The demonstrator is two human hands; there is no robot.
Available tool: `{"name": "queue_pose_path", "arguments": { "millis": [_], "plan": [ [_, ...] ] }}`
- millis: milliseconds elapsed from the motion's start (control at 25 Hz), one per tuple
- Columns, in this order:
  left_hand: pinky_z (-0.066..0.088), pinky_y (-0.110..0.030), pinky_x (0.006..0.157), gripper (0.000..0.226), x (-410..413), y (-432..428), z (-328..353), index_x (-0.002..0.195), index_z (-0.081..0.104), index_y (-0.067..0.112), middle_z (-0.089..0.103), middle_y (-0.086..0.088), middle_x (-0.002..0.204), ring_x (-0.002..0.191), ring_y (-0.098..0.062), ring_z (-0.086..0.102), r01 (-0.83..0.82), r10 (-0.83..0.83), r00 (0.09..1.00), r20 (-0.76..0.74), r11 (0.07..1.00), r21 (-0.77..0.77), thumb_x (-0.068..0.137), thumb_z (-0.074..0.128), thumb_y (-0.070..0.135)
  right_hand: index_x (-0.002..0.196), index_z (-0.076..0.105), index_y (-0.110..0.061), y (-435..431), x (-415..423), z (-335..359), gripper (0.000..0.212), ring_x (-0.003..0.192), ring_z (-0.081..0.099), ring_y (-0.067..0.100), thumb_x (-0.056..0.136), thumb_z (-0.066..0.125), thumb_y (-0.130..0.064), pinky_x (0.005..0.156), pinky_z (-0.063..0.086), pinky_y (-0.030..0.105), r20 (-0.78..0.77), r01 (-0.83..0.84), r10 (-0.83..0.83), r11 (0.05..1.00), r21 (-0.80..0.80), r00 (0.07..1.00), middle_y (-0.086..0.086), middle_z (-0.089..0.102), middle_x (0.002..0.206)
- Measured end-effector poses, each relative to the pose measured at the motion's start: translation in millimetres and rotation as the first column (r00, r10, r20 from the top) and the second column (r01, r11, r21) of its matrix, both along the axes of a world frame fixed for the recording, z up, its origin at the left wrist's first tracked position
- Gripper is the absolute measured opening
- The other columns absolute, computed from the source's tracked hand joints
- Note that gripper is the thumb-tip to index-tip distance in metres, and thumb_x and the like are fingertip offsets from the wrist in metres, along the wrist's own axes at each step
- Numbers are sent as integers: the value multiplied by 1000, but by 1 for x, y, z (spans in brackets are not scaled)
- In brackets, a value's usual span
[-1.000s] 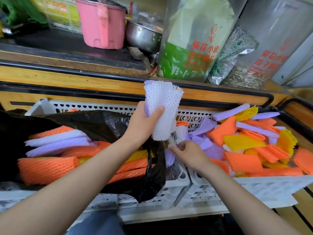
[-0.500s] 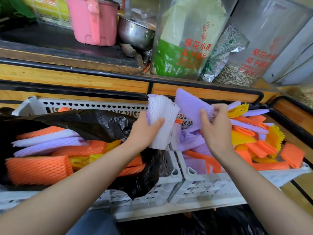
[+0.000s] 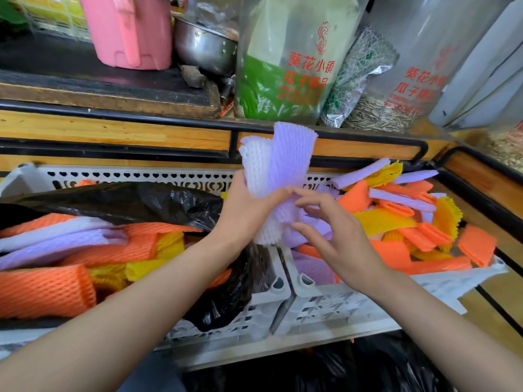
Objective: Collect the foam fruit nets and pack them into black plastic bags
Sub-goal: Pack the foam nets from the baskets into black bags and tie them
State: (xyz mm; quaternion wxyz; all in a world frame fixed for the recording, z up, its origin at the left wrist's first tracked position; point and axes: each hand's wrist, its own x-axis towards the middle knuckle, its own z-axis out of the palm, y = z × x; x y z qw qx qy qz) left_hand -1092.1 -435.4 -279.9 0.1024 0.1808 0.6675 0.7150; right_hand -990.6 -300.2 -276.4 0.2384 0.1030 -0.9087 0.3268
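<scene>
Above the black plastic bag (image 3: pixel 127 199), the left hand (image 3: pixel 246 210) now grips an added lilac foam net (image 3: pixel 294 157); the right hand (image 3: pixel 342 241) has released, fingers spread, so the bundle grows.

I see matt, spongy mesh foam in the white and lilac fruit nets (image 3: pixel 278 176) at centre. The black plastic bag (image 3: pixel 127 199) at left is thin, crinkled and glossy. The crates (image 3: pixel 339 304) are white perforated plastic. Upper left sit a dull steel pot (image 3: pixel 203 49) and a smooth pink plastic container (image 3: pixel 127 29).

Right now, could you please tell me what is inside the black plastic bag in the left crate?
The black plastic bag holds flattened foam nets: orange, purple, white and yellow. Whatever lies beneath that top layer is covered.
</scene>
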Motion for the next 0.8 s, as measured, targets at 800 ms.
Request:
{"name": "queue_pose_path", "arguments": {
  "millis": [800],
  "plan": [
    [53, -31, 86, 58, -24, -29, -18, 127, 46, 16, 61, 2, 118, 102, -11, 62, -44, 46, 999, 17, 993, -106, 78, 74, 28, 109, 61, -12, 78, -71, -62, 27, 101, 59, 35, 91, 58, -31, 74, 44, 37, 294, 475, -639, 745, 469, 711, 17, 67, 105]
  ]
}}
